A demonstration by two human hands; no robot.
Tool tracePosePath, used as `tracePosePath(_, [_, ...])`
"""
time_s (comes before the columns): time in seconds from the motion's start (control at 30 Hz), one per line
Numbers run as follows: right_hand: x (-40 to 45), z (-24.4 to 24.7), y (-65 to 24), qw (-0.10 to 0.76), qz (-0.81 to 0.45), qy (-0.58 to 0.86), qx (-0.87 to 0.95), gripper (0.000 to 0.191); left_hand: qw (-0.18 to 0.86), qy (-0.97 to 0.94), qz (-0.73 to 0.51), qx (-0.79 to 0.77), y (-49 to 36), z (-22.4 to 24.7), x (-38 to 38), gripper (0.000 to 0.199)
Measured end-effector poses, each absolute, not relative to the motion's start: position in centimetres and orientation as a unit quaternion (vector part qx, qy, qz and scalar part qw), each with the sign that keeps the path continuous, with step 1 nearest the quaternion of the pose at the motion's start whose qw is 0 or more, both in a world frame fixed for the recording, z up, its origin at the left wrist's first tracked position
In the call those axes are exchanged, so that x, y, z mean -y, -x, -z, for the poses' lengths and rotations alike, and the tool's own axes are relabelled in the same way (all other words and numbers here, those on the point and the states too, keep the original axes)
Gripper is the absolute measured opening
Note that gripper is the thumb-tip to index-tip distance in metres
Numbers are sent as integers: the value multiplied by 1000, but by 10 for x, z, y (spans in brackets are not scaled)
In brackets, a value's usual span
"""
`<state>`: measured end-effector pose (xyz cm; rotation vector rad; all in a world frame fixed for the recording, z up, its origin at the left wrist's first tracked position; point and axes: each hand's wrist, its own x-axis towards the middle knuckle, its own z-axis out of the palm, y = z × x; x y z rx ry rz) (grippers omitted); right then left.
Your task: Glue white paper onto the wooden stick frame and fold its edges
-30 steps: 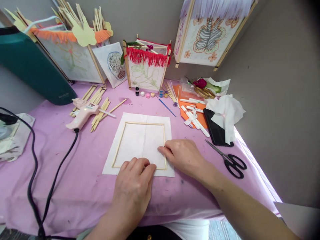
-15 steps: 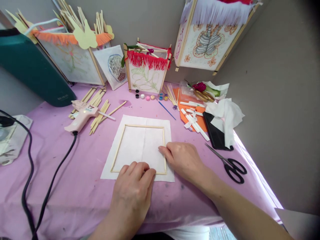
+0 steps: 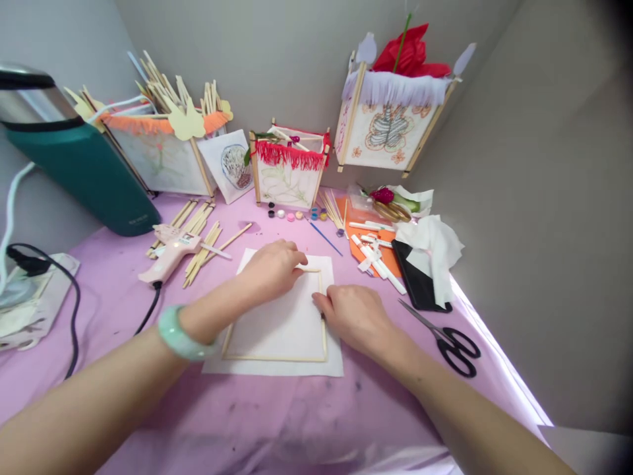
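Note:
A square frame of thin wooden sticks (image 3: pixel 274 359) lies flat on a white sheet (image 3: pixel 277 330). My left hand (image 3: pixel 277 267), with a pale green bangle on its wrist, reaches across the sheet. Its fingers are curled over the frame's far stick and cover much of it. On the right side, my right hand (image 3: pixel 353 316) is closed at the middle of the right stick, its thumb over the inner side. A small dark spot shows on that stick by the thumb. The far left corner of the frame is hidden by my left arm.
Left of the sheet lie a pink glue gun (image 3: pixel 173 254) and loose sticks (image 3: pixel 202 254). Scissors (image 3: pixel 445 340) and a black flat case (image 3: pixel 420 284) lie right. Behind stand a teal bottle (image 3: pixel 89 171), paint pots (image 3: pixel 291 216) and a red-fringed lantern (image 3: pixel 287 185).
My left hand has moved from the frame's near stick to its far stick. My right hand stays at the right stick. The camera view has tilted up slightly.

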<state>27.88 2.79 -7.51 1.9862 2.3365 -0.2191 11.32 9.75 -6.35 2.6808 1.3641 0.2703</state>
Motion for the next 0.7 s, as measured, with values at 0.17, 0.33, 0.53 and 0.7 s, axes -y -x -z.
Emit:
tracePosePath(0.17, [-28, 84, -278, 0, 33, -659, -752, 41, 87, -895, -119, -422, -117, 96, -120, 24])
tracePosePath(0.33, [-26, 88, -276, -16, 31, -661, -749, 38, 98, -881, -146, -440, -118, 104, -117, 21])
tracePosePath(0.53, [-28, 89, -274, -14, 22, -659, -752, 34, 114, -867, -159, -459, -121, 103, -117, 21])
tracePosePath(0.7, [-29, 92, -273, -10, 17, -656, -754, 36, 123, -863, -156, -464, -121, 102, -115, 21])
